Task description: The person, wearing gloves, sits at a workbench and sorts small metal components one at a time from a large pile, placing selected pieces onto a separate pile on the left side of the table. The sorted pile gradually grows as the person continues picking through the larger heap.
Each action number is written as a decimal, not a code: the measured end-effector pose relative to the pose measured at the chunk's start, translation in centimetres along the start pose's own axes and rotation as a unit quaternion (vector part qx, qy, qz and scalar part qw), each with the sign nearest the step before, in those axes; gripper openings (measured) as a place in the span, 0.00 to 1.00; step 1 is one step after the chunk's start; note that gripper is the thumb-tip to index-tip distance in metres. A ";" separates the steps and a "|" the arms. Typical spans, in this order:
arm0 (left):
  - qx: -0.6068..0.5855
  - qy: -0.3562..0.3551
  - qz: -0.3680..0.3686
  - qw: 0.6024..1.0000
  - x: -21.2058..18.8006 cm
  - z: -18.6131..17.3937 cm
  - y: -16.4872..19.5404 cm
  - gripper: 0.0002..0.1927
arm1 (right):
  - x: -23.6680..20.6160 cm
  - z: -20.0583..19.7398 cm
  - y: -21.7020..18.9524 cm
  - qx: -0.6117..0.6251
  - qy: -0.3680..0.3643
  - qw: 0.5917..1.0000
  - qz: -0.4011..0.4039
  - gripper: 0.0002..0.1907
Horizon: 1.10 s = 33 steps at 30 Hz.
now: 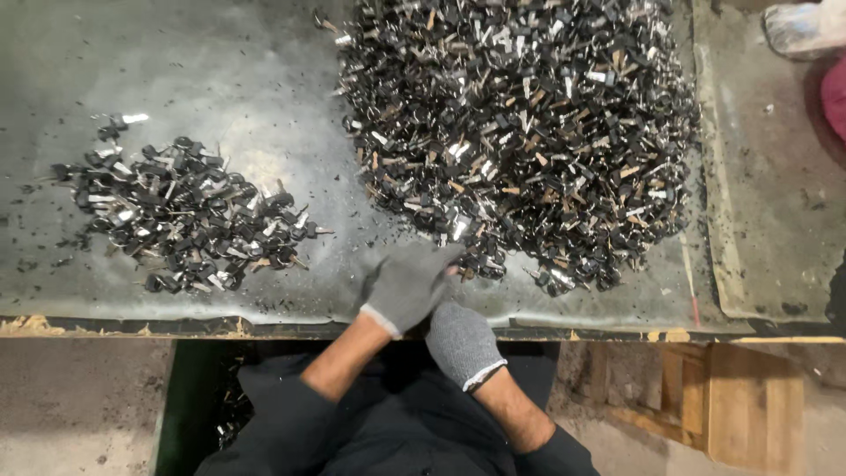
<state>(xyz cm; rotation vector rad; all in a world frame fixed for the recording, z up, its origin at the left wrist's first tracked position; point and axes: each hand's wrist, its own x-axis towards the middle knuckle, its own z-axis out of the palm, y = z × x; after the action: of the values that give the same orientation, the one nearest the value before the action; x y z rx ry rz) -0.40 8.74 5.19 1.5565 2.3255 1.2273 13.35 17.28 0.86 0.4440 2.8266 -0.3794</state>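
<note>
1. The large heap of small black-headed keys [520, 132] covers the far right part of the grey sheet-covered table [247, 79]; black heads, silvery blades and some brass-coloured blades lie tangled together.
2. The left hand [407, 286], in a grey knitted glove, reaches to the near edge of this heap. Its fingertips [448, 260] touch the nearest keys; whether they pinch one cannot be told, because the motion blurs them.
3. The right hand [462, 344], also in a grey glove, sits just beside and nearer than the left, over the table's near edge. It is curled closed, and what it encloses cannot be seen.
4. A smaller pile of the same keys [189, 216] lies well apart on the left, spread flat.
5. Dark flecks and chips are scattered over the sheet between the two piles.
6. Both forearms come out of dark sleeves [291, 405] at the near edge.
7. At the near right stands a wooden frame [740, 397], lower than the table.
</note>
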 end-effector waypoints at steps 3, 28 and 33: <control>0.143 -0.111 -0.134 0.974 2.1 1.1 -1.2 0.20 | 0.1 0.2 0.5 0.152 -0.008 0.987 0.046 0.19; 0.082 -0.113 -0.148 0.979 -4.1 0.1 -4.4 0.16 | 0.3 -4.3 -0.8 -0.012 0.073 0.996 -0.041 0.16; 0.099 -0.254 -0.184 0.944 -2.8 -0.3 -4.4 0.13 | 1.1 -4.3 0.0 -0.125 0.151 0.980 -0.046 0.09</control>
<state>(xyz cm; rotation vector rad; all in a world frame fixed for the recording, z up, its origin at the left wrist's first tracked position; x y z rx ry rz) -2.47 5.60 1.50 1.2121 2.2798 0.4524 11.48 18.79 4.58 0.3441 3.1403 0.0332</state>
